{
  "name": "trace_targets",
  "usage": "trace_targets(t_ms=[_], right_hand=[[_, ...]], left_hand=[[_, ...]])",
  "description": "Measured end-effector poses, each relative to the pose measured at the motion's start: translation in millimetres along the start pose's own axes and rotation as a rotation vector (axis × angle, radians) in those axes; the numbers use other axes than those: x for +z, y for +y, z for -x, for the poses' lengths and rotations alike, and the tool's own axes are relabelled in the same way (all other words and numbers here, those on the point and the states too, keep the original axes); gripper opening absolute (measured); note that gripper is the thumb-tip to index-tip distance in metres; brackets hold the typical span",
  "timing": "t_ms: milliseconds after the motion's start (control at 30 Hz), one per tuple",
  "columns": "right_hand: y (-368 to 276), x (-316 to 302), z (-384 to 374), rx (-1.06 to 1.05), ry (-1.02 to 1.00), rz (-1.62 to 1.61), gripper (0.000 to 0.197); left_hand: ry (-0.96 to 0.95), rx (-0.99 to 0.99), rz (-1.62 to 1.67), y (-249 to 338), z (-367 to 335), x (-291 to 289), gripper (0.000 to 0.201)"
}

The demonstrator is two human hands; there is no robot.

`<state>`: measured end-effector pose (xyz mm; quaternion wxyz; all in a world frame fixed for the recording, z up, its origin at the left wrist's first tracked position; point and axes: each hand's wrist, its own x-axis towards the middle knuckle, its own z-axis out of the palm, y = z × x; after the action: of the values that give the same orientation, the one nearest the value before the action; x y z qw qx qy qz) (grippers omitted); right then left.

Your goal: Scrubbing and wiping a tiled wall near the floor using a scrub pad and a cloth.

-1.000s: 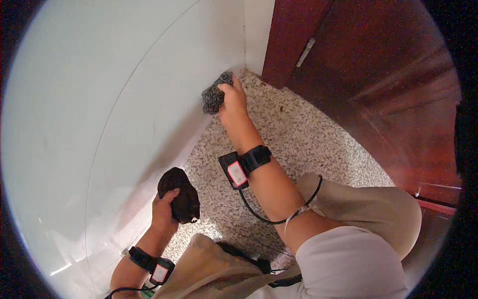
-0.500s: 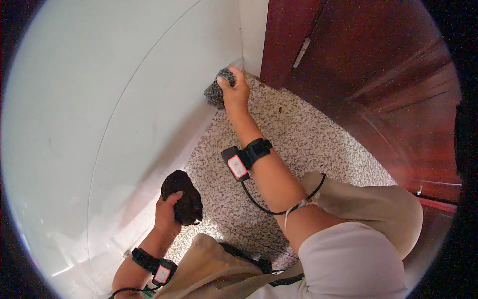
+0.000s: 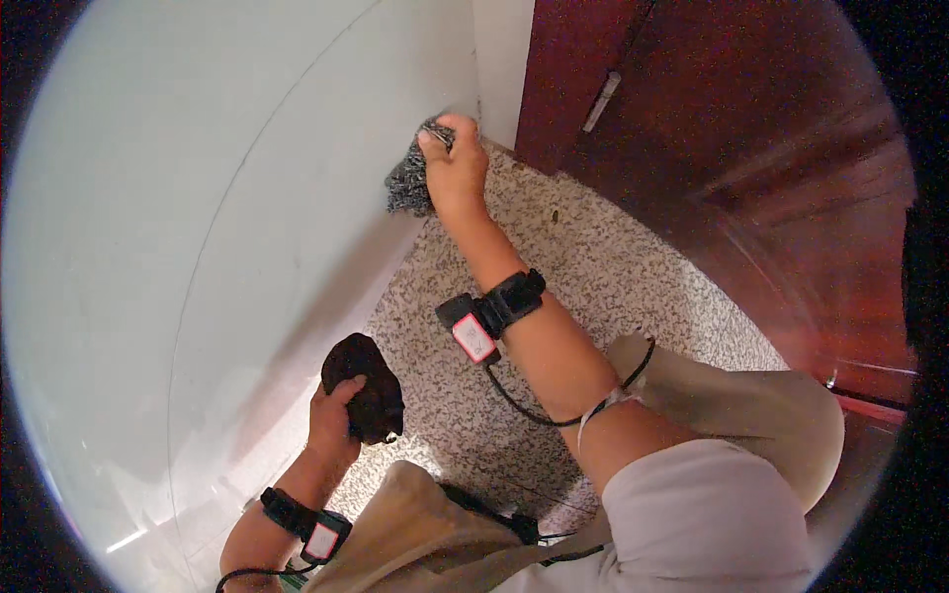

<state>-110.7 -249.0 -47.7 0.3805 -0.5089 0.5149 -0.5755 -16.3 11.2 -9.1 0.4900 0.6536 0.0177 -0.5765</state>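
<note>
Cloths in bunches, two: one per hand. The grey speckled cloth (image 3: 405, 186) lies against the white wall (image 3: 287, 227), near its corner, with the right hand (image 3: 458, 170) curled around it in a closed grip. The dark brown bundle (image 3: 368, 400), its kind hard to make out, is clasped in the left hand (image 3: 331, 420) above the speckled floor (image 3: 474, 415); the thumb shows, but the other fingers are hidden behind it. Whether it touches the wall, I cannot tell. Two black straps (image 3: 514, 299) circle the forearms, bearing two red-edged white labels (image 3: 474, 338), their marks too small to read. One reddish-brown door (image 3: 751, 128) is cut off by the round rim.
</note>
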Motion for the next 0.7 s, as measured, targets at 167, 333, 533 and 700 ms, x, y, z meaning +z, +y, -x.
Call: trace_targets(t_ms=[167, 333, 533, 700], right_hand=[[61.8, -0.1, -20.7, 0.078, 0.128, -0.066, 0.023], [-3.4, 10.5, 10.9, -0.050, 0.042, -0.176, 0.013], [49.7, 6.7, 0.5, 0.037, 0.138, 0.029, 0.014], [-1.3, 12.3, 14.5, -0.255, 0.051, 0.014, 0.013]], left_hand=[[-0.035, -0.024, 0.028, -6.4, -8.0, 10.4, 0.035], [-0.023, -0.013, 0.033, -1.2, -11.1, -1.7, 0.035], [-0.027, 0.032, 0.015, 4.4, -9.1, 12.3, 0.036], [0.005, 0.006, 0.032, 2.5, -7.1, -0.2, 0.036]])
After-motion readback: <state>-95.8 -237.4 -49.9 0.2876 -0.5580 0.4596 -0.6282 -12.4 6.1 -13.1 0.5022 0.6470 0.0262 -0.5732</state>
